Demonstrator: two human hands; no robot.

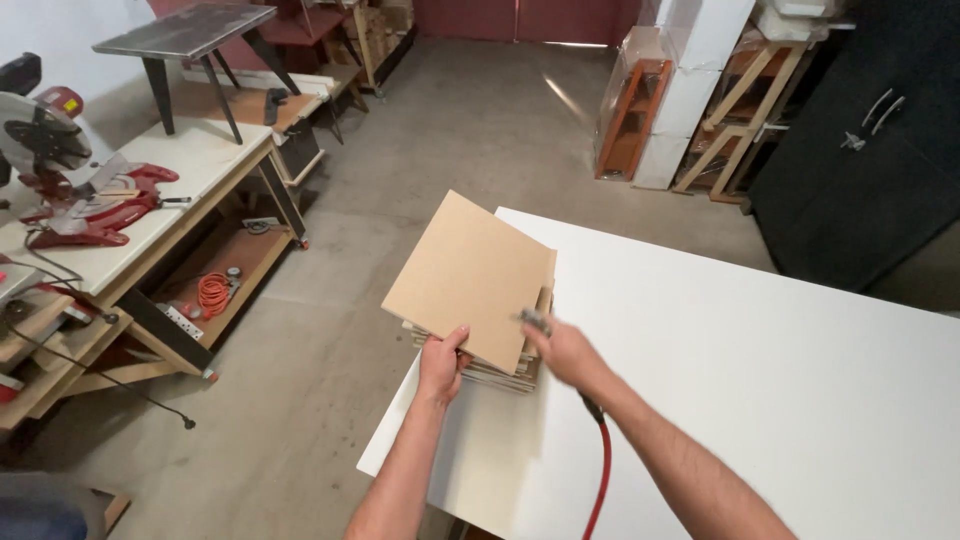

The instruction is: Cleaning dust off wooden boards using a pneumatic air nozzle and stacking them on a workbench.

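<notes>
Board (470,278): brown square panel, tilted, topmost on my stack of panels (500,368) at the white table (760,370) corner.
Left hand (441,362): fingers pinching the board's near edge.
Right hand (560,350): blurred, closed around a small tool (534,320) with a red hose (602,470).

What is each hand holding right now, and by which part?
The left hand grips the top brown board at its near corner. The right hand holds a small metal tool on a red hose; blur hides where.

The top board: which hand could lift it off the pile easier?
Probably the left hand: it already grips the top board at its near corner. The right hand holds a tool with a red hose.
</notes>
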